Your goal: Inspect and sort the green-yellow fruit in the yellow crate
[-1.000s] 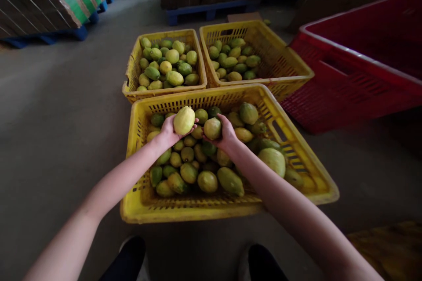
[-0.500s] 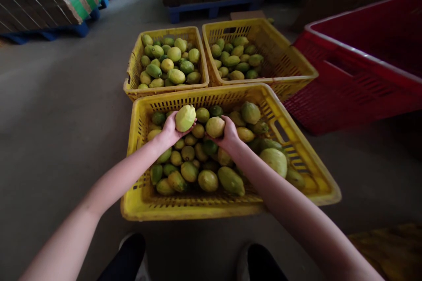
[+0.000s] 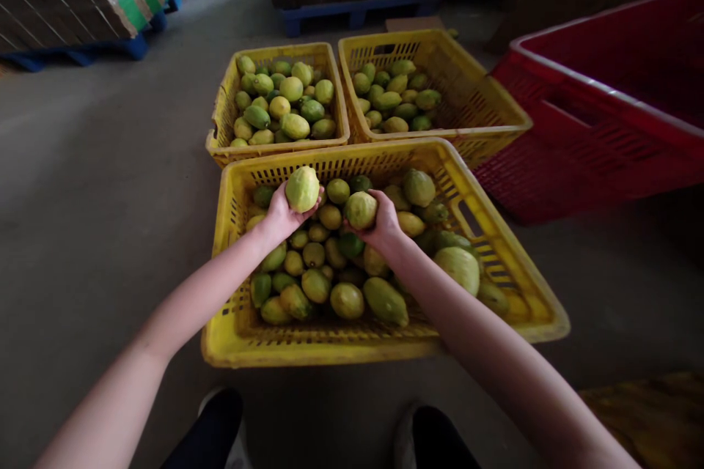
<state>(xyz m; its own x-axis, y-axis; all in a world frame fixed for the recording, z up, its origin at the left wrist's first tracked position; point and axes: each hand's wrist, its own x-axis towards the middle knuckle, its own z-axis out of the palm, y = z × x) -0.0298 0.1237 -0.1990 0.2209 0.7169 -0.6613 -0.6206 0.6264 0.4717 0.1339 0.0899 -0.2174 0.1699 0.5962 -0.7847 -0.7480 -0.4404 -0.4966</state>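
L hand [image 3: 284, 214] w/ fingers cupped round pale fruit [image 3: 302, 189], approx ctr of frame; R hand [image 3: 387, 223] w/ fingers clasping 2nd fruit [image 3: 360, 210] just right (both over yellow crate [image 3: 319, 356], lower ctr).

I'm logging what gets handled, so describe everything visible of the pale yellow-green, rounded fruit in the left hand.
The pale yellow-green, rounded fruit has bumpy, faintly ridged skin, with no cut showing. It sits in the bare left hand, which cups it from below and the side, leaving its top exposed. It is held up over the far left part of the large yellow slatted plastic crate. Its underside is hidden.
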